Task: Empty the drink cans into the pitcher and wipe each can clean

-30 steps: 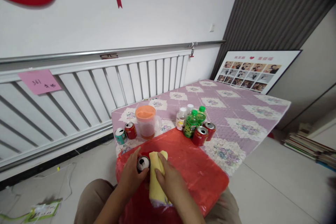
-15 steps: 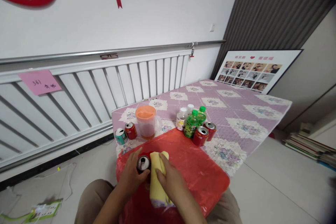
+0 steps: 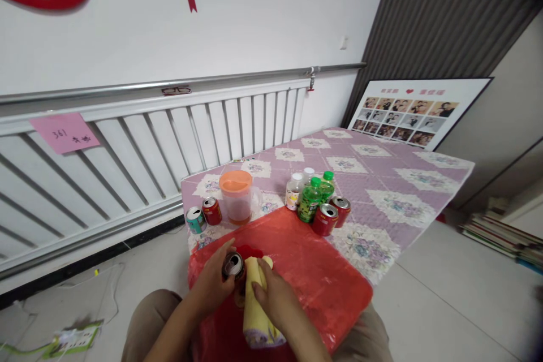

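My left hand [image 3: 214, 285] is wrapped round an opened red can [image 3: 234, 267], tilted a little, above the red plastic sheet [image 3: 322, 277] at the table's near edge. My right hand [image 3: 274, 300] presses a folded yellow cloth [image 3: 257, 317] against the can's right side, fingers closed over it. Both hands sit just above my lap.
Further back on the purple patterned tablecloth [image 3: 382, 181] stand a lidded orange jug [image 3: 236, 196], a teal can [image 3: 195, 219], a red can [image 3: 211, 210], several small bottles [image 3: 309, 198] and two red cans [image 3: 331, 216]. A white radiator [image 3: 148, 147] lines the wall; a photo board [image 3: 407, 116] leans at right.
The can has tipped slightly and shifted a bit toward me. My right hand has slid the yellow cloth down along the can's side.
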`<state>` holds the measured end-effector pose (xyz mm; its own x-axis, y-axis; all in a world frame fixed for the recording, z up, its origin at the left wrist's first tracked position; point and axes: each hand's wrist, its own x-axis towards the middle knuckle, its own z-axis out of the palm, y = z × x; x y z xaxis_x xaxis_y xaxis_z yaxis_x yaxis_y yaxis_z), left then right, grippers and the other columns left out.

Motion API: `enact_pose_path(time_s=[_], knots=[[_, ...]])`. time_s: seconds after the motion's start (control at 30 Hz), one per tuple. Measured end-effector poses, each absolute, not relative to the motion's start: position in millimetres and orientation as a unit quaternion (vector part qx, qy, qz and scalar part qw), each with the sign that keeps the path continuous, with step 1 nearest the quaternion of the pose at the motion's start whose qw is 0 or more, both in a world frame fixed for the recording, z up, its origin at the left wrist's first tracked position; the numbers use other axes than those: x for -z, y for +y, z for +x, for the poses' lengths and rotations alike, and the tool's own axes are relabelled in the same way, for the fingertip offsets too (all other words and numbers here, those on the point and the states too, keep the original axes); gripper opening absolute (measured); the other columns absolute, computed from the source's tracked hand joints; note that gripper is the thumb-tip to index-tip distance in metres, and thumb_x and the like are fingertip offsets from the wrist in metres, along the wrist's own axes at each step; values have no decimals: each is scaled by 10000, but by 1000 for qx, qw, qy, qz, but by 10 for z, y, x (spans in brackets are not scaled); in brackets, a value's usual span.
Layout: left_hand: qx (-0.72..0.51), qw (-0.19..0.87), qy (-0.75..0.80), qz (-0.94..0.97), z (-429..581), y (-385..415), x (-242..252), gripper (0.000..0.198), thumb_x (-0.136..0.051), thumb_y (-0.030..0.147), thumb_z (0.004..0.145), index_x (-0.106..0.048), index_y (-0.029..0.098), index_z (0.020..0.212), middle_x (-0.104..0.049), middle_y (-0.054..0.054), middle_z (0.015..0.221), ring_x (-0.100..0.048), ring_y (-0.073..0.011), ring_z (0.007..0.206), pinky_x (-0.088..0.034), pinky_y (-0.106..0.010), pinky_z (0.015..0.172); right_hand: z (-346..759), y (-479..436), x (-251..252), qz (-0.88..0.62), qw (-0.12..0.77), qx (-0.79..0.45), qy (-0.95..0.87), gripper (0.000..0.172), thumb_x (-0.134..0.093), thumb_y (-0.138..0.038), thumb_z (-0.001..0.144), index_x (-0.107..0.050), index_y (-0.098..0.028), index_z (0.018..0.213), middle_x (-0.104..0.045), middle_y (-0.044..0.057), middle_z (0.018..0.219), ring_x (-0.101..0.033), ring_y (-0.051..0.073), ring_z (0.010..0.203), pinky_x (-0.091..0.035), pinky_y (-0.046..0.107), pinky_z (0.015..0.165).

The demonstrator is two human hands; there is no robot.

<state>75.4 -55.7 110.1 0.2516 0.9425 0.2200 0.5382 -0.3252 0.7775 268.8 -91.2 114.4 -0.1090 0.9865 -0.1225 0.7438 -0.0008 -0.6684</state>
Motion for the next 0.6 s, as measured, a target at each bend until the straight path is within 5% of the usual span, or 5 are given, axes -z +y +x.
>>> enact_pose_path(time_s=[0.27, 0.6], knots=[[-347, 206, 558, 725, 832, -611, -1072, 719, -653, 214, 688, -424, 200, 1369, -538, -125, 1305, -497, -314, 1241, -397, -534, 1055, 2690, -850, -1475, -628, 252, -306, -670, 583, -480, -237, 873, -390, -118, 1437, -545, 162, 1390, -546, 252, 1248, -408, 348, 1033], [-336, 262, 510, 747, 766, -572, -1064, 709, -515, 98, 676, -417, 186, 1372, -572, -119, 1287, -525, -273, 1230, -391, -506, 1078, 2704, -889, -1117, -636, 204, -333, -665, 560, -491, -232, 852, -435, -119, 1397, -606, 174, 1314, -600, 259, 1178, -439, 338, 972]])
